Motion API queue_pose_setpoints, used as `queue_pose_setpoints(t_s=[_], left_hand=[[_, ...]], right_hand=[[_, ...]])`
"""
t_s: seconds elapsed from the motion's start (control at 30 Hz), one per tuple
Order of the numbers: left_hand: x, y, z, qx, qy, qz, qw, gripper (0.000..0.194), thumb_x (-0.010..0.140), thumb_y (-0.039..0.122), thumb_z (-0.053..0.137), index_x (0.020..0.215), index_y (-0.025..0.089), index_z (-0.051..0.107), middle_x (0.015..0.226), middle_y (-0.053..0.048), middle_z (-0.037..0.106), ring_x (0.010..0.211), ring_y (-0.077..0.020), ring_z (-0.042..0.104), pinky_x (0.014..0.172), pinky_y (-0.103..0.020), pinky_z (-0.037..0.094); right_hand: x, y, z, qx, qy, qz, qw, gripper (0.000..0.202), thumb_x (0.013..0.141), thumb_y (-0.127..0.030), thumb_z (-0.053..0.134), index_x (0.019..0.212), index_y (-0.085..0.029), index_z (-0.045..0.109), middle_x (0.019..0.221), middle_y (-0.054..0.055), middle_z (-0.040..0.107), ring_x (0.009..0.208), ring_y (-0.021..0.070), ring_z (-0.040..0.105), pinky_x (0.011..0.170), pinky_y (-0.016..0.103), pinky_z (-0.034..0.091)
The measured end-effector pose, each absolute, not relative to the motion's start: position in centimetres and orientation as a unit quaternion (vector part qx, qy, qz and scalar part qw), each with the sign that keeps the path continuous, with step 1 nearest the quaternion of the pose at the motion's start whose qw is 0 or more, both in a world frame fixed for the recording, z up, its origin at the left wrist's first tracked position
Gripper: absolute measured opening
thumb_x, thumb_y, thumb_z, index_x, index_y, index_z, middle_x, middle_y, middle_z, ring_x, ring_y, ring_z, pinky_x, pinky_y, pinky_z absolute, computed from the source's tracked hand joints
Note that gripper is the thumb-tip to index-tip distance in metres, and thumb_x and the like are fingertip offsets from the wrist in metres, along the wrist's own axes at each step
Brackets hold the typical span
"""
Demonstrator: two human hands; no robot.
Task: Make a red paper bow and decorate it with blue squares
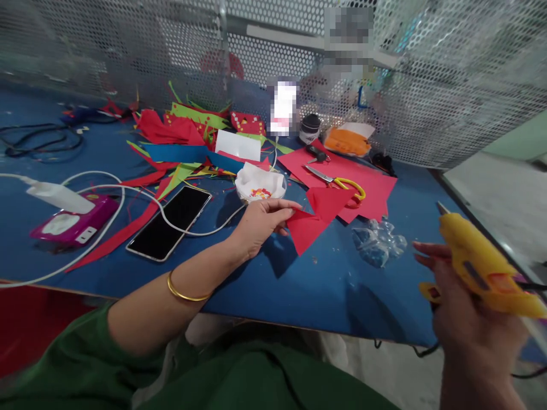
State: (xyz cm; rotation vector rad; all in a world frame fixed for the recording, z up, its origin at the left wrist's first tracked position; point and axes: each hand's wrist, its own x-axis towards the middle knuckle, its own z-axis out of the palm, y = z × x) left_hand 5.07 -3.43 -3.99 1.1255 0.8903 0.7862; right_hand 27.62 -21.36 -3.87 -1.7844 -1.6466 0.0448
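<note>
Between the thumb and fingers of my left hand [265, 223] is a folded piece of red paper [308, 230], held up above the blue table [273, 307]. My right hand [468, 319], at the right edge of the table, grips a yellow hot glue gun [478, 259] whose nozzle points up and to the left. Just behind the folded paper lie scissors [342, 183] with yellow handles, resting on red paper sheets [376, 185]. A small bowl [241, 191] lined with white paper and holding small red and yellow bits stands beyond my left hand.
A crumpled clear plastic piece [379, 244] lies between my hands. To the left are a black-screened phone [171, 222], a purple power strip [81, 219] and a white cable [200, 233]. Coloured paper scraps [171, 134] pile along the back, before a perforated metal screen [128, 51].
</note>
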Motion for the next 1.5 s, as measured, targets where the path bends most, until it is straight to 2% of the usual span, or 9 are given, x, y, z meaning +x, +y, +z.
queue_pose_setpoints(t_s=[0.17, 0.3, 0.47, 0.73, 0.93, 1.03, 1.17, 1.5], left_hand=[[4.8, -3.1, -3.3, 0.506, 0.393, 0.391, 0.661, 0.017, 0.079, 0.014, 0.064, 0.083, 0.018, 0.080, 0.075, -0.003, 0.071, 0.062, -0.0099, 0.060, 0.054, -0.021, 0.050], [4.9, -2.9, -3.3, 0.489, 0.401, 0.390, 0.669, 0.017, 0.078, 0.013, 0.064, 0.086, 0.016, 0.079, 0.070, -0.002, 0.070, 0.059, -0.0103, 0.060, 0.051, -0.020, 0.050], [4.9, -2.6, -3.4, 0.481, 0.420, 0.393, 0.662, 0.012, 0.076, 0.016, 0.067, 0.082, 0.016, 0.077, 0.063, -0.001, 0.066, 0.049, -0.0093, 0.053, 0.041, -0.020, 0.046], [4.9, -3.3, -3.3, 0.502, 0.404, 0.400, 0.652, 0.005, 0.074, 0.018, 0.070, 0.073, 0.015, 0.075, 0.054, 0.001, 0.062, 0.043, -0.0088, 0.050, 0.037, -0.020, 0.045], [5.1, -3.6, -3.1, 0.500, 0.415, 0.387, 0.654, 0.005, 0.075, 0.013, 0.070, 0.074, 0.014, 0.074, 0.051, 0.003, 0.061, 0.040, -0.0077, 0.049, 0.035, -0.019, 0.045], [5.1, -3.6, -3.0, 0.491, 0.419, 0.388, 0.658, 0.006, 0.076, 0.011, 0.069, 0.073, 0.014, 0.073, 0.050, 0.003, 0.060, 0.040, -0.0074, 0.050, 0.035, -0.018, 0.046], [5.1, -3.6, -2.9, 0.499, 0.407, 0.384, 0.662, 0.006, 0.078, 0.010, 0.068, 0.075, 0.013, 0.072, 0.051, 0.004, 0.060, 0.040, -0.0069, 0.051, 0.035, -0.016, 0.045], [5.0, -3.8, -2.7, 0.505, 0.425, 0.365, 0.657, 0.007, 0.082, 0.009, 0.065, 0.081, 0.011, 0.071, 0.056, 0.004, 0.063, 0.042, -0.0063, 0.051, 0.038, -0.017, 0.046]], right_hand=[[25.0, -17.1, -2.6, -0.614, -0.673, 0.078, 0.405, 0.037, 0.089, -0.056, 0.060, 0.111, -0.026, 0.068, 0.092, 0.009, 0.073, 0.087, 0.0287, 0.072, 0.065, 0.040, 0.059], [24.5, -15.2, -2.6, -0.550, -0.707, 0.141, 0.421, 0.026, 0.096, -0.043, 0.054, 0.113, -0.027, 0.065, 0.098, 0.008, 0.074, 0.083, 0.0249, 0.074, 0.067, 0.039, 0.061], [24.7, -15.2, -3.5, -0.559, -0.749, -0.018, 0.356, 0.014, 0.094, -0.034, 0.055, 0.104, -0.028, 0.063, 0.097, 0.007, 0.072, 0.080, 0.0232, 0.073, 0.066, 0.037, 0.058], [25.0, -14.6, -3.4, -0.496, -0.813, -0.034, 0.303, 0.014, 0.093, -0.029, 0.058, 0.107, -0.025, 0.055, 0.092, 0.006, 0.071, 0.074, 0.0196, 0.071, 0.061, 0.030, 0.055], [24.4, -14.5, -3.5, -0.506, -0.807, -0.048, 0.302, 0.015, 0.098, -0.038, 0.053, 0.101, -0.024, 0.053, 0.086, 0.004, 0.068, 0.064, 0.0168, 0.066, 0.056, 0.028, 0.052], [24.5, -14.5, -3.4, -0.502, -0.812, -0.058, 0.294, 0.012, 0.095, -0.034, 0.056, 0.100, -0.024, 0.052, 0.083, 0.003, 0.067, 0.060, 0.0156, 0.064, 0.053, 0.027, 0.050], [24.7, -14.4, -3.4, -0.498, -0.815, -0.060, 0.289, 0.011, 0.094, -0.030, 0.058, 0.101, -0.023, 0.052, 0.084, 0.003, 0.067, 0.063, 0.0163, 0.065, 0.056, 0.027, 0.051], [24.1, -13.9, -2.7, -0.490, -0.814, -0.090, 0.299, 0.022, 0.101, -0.041, 0.050, 0.092, -0.020, 0.052, 0.073, 0.003, 0.065, 0.055, 0.0140, 0.064, 0.050, 0.023, 0.049]])
